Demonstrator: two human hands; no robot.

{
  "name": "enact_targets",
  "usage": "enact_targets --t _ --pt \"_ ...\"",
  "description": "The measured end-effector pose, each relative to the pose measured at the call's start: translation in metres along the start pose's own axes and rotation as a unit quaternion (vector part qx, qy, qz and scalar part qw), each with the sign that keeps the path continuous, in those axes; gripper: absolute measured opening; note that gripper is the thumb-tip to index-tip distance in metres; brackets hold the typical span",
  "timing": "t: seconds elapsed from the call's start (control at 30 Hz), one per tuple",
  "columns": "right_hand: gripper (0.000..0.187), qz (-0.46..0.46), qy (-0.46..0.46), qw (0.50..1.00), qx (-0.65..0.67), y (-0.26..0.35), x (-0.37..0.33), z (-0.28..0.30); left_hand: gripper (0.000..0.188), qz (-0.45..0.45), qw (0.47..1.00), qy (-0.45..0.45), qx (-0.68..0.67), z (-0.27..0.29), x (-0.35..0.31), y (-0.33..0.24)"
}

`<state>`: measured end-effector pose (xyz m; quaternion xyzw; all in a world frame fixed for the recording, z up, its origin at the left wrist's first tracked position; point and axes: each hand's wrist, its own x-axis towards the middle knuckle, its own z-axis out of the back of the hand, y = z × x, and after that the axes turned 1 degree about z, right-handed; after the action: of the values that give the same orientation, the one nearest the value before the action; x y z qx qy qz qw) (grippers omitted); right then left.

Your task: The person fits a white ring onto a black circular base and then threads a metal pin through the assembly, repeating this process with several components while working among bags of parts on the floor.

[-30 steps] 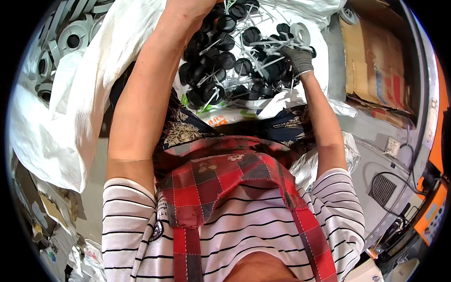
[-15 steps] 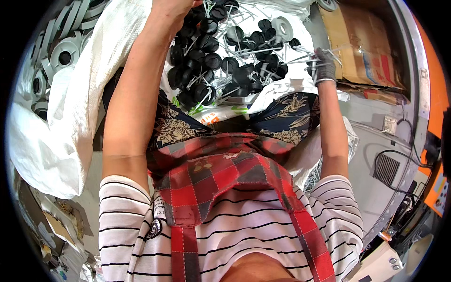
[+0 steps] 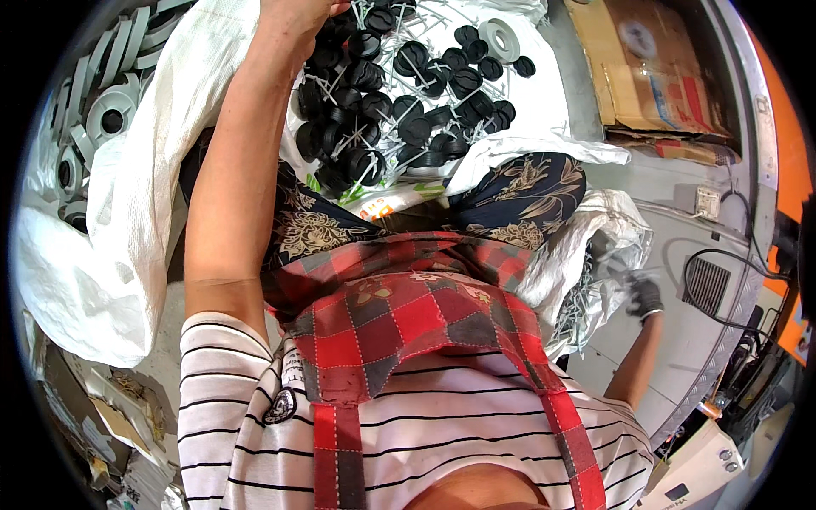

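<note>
My left hand reaches past the top edge beside a pile of round black plastic caps, and its fingers are mostly cut off. Thin pale plastic sticks lie among the caps, all on a white sheet in front of my lap. Out to the right, my gloved right hand is at the side of a clear-and-white plastic bag. Grey sticks fill part of this bag. Motion blurs the right fingers, so what they hold, if anything, cannot be made out.
A large white woven sack stands at the left, near grey plastic rings. One pale ring lies beyond the caps. At the right are a cardboard box, a black cable and an orange machine.
My right hand has swung from the sheet's right edge, where it held a bundle of pale sticks, back towards me beside the plastic bag. The left arm has shifted only slightly.
</note>
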<state>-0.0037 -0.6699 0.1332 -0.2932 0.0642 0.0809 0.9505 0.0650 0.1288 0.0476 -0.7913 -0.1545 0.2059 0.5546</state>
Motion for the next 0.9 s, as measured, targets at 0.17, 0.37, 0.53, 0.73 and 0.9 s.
enact_targets --t 0.17,0.37,0.53,0.73,0.9 --pt "0.031 -0.231 -0.009 0.831 0.507 0.119 0.073 0.108 0.021 0.003 0.999 -0.020 0.027 0.006 0.000 0.005" --pt "0.038 0.257 0.041 0.864 0.432 0.385 0.183 0.189 0.021 -0.003 0.999 -0.016 0.029 -0.002 -0.002 0.003" --pt "0.069 0.378 0.187 0.897 0.132 0.560 0.233 0.143 0.021 -0.011 0.999 -0.037 0.022 0.006 -0.001 -0.001" --pt "0.072 0.278 0.210 0.933 0.094 0.563 0.282 0.070 0.017 0.012 0.999 -0.023 0.020 -0.005 -0.003 -0.008" --pt "0.046 0.250 0.001 0.965 -0.075 0.526 0.316 0.118 0.018 0.009 0.997 -0.052 0.054 -0.003 -0.013 -0.014"
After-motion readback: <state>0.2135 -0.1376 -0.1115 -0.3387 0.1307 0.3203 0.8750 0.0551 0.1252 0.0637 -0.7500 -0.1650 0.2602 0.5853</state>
